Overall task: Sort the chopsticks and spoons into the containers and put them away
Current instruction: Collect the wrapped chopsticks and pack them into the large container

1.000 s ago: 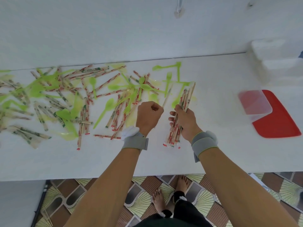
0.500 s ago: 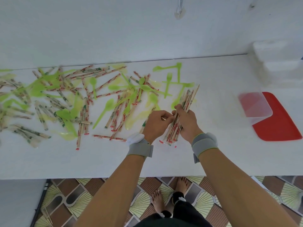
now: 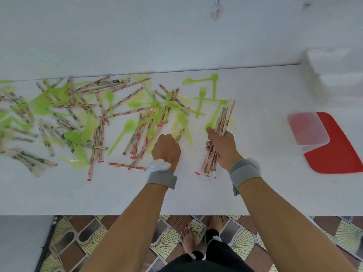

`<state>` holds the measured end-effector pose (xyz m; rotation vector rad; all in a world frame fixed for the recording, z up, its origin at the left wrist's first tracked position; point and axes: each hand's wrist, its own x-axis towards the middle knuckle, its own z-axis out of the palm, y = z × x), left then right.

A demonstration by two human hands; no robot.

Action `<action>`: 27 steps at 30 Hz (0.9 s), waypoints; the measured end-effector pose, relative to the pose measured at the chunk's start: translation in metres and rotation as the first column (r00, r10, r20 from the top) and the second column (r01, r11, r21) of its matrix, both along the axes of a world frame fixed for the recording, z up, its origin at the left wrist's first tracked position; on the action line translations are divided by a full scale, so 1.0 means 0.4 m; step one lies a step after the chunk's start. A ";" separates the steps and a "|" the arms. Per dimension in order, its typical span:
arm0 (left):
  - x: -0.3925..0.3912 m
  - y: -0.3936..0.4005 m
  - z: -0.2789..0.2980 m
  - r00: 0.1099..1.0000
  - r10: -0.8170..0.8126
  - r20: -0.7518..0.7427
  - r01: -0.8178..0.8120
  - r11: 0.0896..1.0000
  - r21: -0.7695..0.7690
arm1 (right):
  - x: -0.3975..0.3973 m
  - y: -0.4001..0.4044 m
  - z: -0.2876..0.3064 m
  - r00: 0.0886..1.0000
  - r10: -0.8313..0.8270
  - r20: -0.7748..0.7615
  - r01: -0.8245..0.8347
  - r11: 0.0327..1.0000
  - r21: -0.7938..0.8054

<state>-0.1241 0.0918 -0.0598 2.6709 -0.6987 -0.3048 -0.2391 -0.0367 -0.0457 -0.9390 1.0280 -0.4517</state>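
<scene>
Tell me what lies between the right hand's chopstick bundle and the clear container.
Head view: only bare white table lies between the chopstick bundle in the right hand and the clear container.

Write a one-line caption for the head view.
Right hand grips a bundle of wrapped chopsticks while left hand pinches another pair from the scattered pile.

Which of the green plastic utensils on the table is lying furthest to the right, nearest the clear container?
The green spoon lying directly behind the bundle of chopsticks held in the right hand; every other green utensil lies further left.
</scene>
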 end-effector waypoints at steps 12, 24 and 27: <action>0.001 -0.081 0.093 0.975 -0.068 -0.212 -0.046 0.871 -0.489 | 0.028 -0.018 0.012 1.000 0.005 0.004 -0.005 1.000 0.028; -0.049 -0.115 0.097 0.932 -0.229 -0.282 0.019 0.806 -0.591 | 0.036 -0.045 0.026 0.991 -0.121 0.062 0.120 0.992 0.032; -0.054 -0.119 0.092 0.920 -0.254 -0.300 0.024 0.798 -0.602 | 0.030 -0.046 0.024 0.989 -0.121 0.085 0.117 0.992 0.054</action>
